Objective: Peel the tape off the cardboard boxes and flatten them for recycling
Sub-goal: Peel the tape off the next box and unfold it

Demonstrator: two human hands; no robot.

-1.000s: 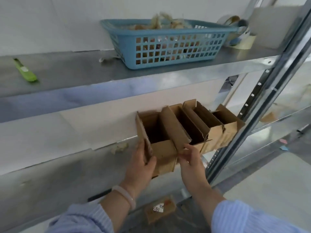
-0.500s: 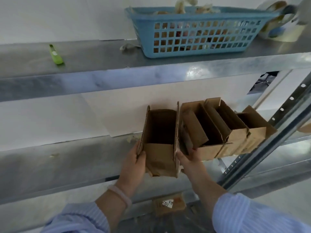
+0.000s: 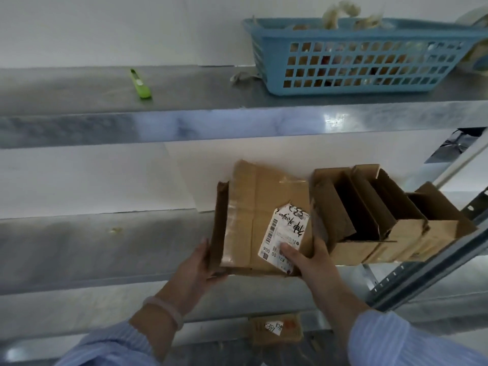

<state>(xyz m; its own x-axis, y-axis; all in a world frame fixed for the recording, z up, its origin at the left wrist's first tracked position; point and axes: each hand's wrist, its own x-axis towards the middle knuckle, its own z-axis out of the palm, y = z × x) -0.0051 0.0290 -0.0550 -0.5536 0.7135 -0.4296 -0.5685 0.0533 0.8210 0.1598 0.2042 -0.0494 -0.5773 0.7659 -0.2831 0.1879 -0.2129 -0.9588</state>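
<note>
I hold a brown cardboard box (image 3: 253,207) above the middle shelf, its taped side facing me. Clear tape runs down its left part, and a torn white shipping label (image 3: 284,233) sits at its lower right. My left hand (image 3: 196,270) grips the box's left edge and lower corner. My right hand (image 3: 314,262) grips the lower right corner, thumb pressed on the label. Several open-topped cardboard boxes (image 3: 383,215) stand in a row just to the right on the same shelf.
A blue plastic basket (image 3: 356,56) with crumpled tape scraps sits on the upper metal shelf (image 3: 184,122), with a green utility knife (image 3: 140,84) to its left. A small labelled box (image 3: 277,328) lies below. A slanted metal upright (image 3: 435,265) stands at the right.
I have pulled the leftmost box away from the row and turned it over; its open top faced me before, and its taped, labelled side faces me now. The view shifted left.
</note>
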